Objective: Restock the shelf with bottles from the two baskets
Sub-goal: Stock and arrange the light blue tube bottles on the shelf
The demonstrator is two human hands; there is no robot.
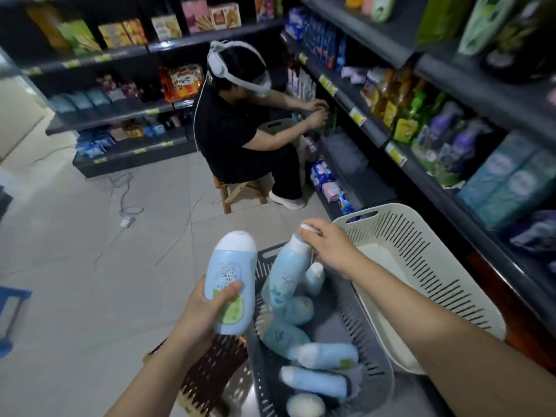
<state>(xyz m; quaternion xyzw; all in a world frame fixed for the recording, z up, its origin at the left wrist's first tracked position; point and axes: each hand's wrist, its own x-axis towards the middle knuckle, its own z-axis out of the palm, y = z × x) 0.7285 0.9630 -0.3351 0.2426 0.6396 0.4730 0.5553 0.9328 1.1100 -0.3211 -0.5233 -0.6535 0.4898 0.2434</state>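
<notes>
My left hand (207, 305) grips a light-blue bottle with a white cap (230, 278), held upright above the floor left of the grey basket (373, 350). My right hand (328, 248) pinches the white cap of a taller teal bottle (285, 272) that stands tilted over the grey basket. Several more blue bottles (325, 355) lie on their sides inside that basket. A cream slotted basket (427, 263) sits to the right; no bottles show inside it. The dark shelf (445, 188) runs along the right side.
A person (240, 121) sits on a small wooden stool (237, 191) ahead, reaching into the same shelf. A white cable and plug (126, 218) lie on the tiled floor. A blue stool edge (12, 314) shows at the left. A brown woven stool (210, 374) is under me.
</notes>
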